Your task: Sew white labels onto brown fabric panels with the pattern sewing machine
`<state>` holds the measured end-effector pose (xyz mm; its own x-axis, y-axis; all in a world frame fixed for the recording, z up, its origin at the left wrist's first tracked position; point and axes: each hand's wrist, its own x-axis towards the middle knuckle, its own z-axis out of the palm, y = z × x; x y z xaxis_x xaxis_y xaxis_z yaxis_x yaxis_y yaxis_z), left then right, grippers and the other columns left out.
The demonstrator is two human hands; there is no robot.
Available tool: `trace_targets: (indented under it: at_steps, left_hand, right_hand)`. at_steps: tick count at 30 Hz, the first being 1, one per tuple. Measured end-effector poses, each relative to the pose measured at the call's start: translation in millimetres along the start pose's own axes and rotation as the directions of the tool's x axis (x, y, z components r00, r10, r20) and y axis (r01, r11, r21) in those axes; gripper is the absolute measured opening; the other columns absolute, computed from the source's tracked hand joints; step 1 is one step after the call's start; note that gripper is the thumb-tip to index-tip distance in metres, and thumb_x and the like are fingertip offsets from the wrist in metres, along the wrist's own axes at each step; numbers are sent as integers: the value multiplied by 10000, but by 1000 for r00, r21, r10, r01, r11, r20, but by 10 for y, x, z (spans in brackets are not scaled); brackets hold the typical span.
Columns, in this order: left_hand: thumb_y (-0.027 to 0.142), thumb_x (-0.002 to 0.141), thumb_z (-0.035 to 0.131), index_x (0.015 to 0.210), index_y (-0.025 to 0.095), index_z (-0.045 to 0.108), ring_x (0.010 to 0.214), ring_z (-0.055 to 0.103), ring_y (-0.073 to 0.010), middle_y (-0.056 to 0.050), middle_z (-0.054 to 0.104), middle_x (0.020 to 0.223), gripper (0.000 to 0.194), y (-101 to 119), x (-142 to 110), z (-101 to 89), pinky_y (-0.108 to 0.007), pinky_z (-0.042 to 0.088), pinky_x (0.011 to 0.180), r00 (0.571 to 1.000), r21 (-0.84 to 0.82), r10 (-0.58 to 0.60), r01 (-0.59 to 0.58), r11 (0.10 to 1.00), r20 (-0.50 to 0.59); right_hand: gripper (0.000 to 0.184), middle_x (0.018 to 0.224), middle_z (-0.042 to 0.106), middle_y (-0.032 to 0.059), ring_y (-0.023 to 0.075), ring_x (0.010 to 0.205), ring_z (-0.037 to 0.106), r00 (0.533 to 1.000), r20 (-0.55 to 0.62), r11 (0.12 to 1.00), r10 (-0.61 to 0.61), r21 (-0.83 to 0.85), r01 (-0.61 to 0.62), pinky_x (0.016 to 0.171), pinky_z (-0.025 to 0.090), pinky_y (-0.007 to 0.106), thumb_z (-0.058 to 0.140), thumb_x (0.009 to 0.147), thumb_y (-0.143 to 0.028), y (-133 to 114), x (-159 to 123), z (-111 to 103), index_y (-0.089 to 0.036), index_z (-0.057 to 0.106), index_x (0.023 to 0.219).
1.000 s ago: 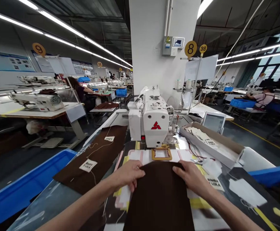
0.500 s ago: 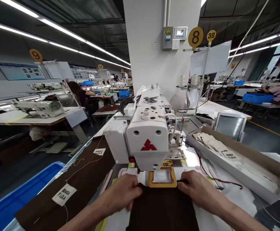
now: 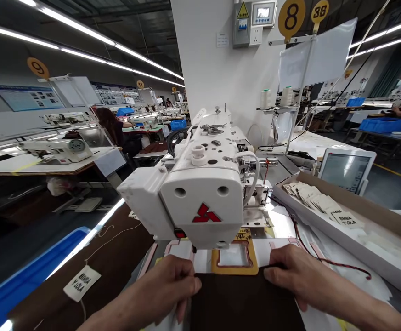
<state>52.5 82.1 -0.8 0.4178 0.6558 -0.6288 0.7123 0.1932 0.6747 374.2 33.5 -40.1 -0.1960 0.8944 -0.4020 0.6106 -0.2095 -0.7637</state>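
A dark brown fabric piece [image 3: 243, 301] lies spread below the white sewing machine head [image 3: 202, 197]. My left hand [image 3: 167, 287] pinches its far left corner, and my right hand [image 3: 298, 271] grips the far right corner between thumb and fingers. Between the hands, the yellow clamp frame [image 3: 253, 257] of the machine sits just beyond the fabric's far edge; whether they touch is unclear. Left of my arm, another length of brown fabric [image 3: 110, 262] bears a white label [image 3: 82, 282] printed BIMBA Y LOLA, with a loose thread attached.
An open cardboard box [image 3: 327, 220] on the right holds many labels [image 3: 324, 204]. Behind it stands a tablet-like screen [image 3: 348, 170]. A blue bin [image 3: 31, 287] is at lower left. Thread cones [image 3: 265, 99] stand behind the machine. A person [image 3: 109, 128] sits at a farther table.
The view has moved closer to the machine and tilted down slightly. Both hands keep their hold on the fabric corners, and its far edge appears straighter below the clamp frame.
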Motion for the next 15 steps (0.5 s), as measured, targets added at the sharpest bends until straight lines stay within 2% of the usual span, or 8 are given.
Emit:
trace_targets:
  at_steps: [3, 6, 10, 13, 15]
  left_hand:
    - [391, 916, 557, 687, 221, 449, 494, 378, -125, 5, 651, 568, 305, -43, 56, 7, -240, 305, 490, 998, 71, 14, -9, 997, -67]
    - [325, 879, 559, 620, 214, 450, 502, 393, -136, 1, 618, 510, 302, -80, 119, -9, -258, 287, 497, 993, 134, 44, -29, 991, -105]
    - [350, 876, 548, 553, 215, 456, 504, 479, -156, -20, 638, 526, 363, -104, 192, -100, -273, 316, 499, 991, 156, 108, -96, 983, -75]
    - [333, 854, 567, 506, 213, 477, 505, 512, -162, -17, 610, 504, 379, -134, 295, -186, -269, 353, 507, 985, 150, 154, -141, 979, -77]
    - [322, 849, 613, 544, 212, 517, 509, 520, -160, 5, 587, 508, 338, -169, 404, -242, -262, 367, 503, 974, 149, 186, -166, 975, -129]
  right_hand:
    - [203, 524, 475, -73, 134, 431, 572, 1000, -8, 1000, 4, -11, -4, 453, 314, 245, 525, 921, -298, 1, 45, 7, -230, 497, 732]
    - [203, 494, 463, -82, 132, 421, 570, 1000, 14, 1000, -15, -10, 16, 458, 311, 246, 510, 925, -275, -31, 84, 4, -233, 493, 727]
    - [210, 434, 482, -69, 159, 417, 585, 1000, 22, 1000, 11, 13, -11, 450, 296, 255, 511, 944, -306, -38, 131, -24, -233, 572, 758]
    - [253, 422, 534, -34, 180, 412, 579, 999, -44, 999, 16, -35, -18, 452, 306, 269, 511, 963, -364, -8, 193, -41, -226, 639, 794]
    - [274, 443, 557, -23, 176, 412, 570, 993, -120, 994, -13, -107, 0, 464, 318, 276, 512, 964, -364, 1, 258, -55, -222, 659, 781]
